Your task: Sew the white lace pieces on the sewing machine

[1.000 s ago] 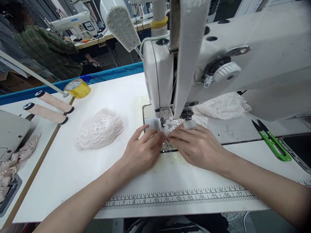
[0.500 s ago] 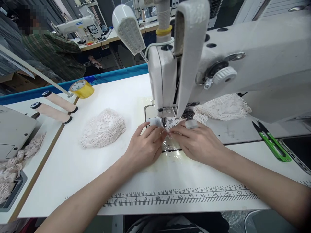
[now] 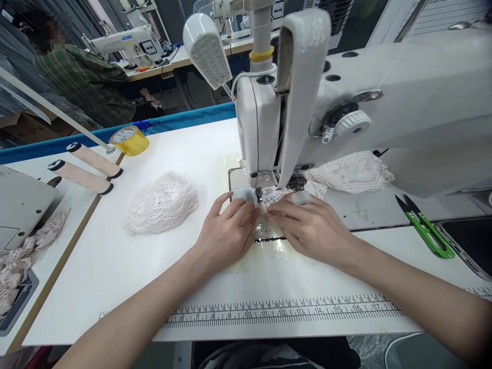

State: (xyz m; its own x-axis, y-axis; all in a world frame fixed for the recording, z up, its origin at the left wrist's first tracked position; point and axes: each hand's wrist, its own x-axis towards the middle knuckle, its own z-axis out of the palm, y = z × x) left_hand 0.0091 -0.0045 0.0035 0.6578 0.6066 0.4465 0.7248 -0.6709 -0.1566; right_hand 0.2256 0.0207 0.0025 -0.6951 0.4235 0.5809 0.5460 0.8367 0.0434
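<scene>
A lace piece (image 3: pixel 273 195) is held at its near edge by both hands, just in front of the needle foot (image 3: pixel 259 196) of the sewing machine (image 3: pixel 258 120). The fingertips of the left hand (image 3: pixel 226 233) and the right hand (image 3: pixel 313 225) are drawn close together and pinched on the lace, though the exact contact is partly hidden by the fingers. The lace is run under the foot and out behind the right hand, towards a lace pile (image 3: pixel 351 171); whether the two are joined cannot be told.

The step in hand is judged to be the guiding of lace under the needle. For the next move, a light, even hold seems to be called for, with the edge kept flat and the fingertips kept clear of the needle, since both grips are set very near it.

To the left of the grip, apart from it, a lace stack (image 3: pixel 165 202) is laid on the table (image 3: pixel 96 266). Well to the right, green snips (image 3: pixel 428 228) are placed beside a phone (image 3: pixel 469 241).
</scene>
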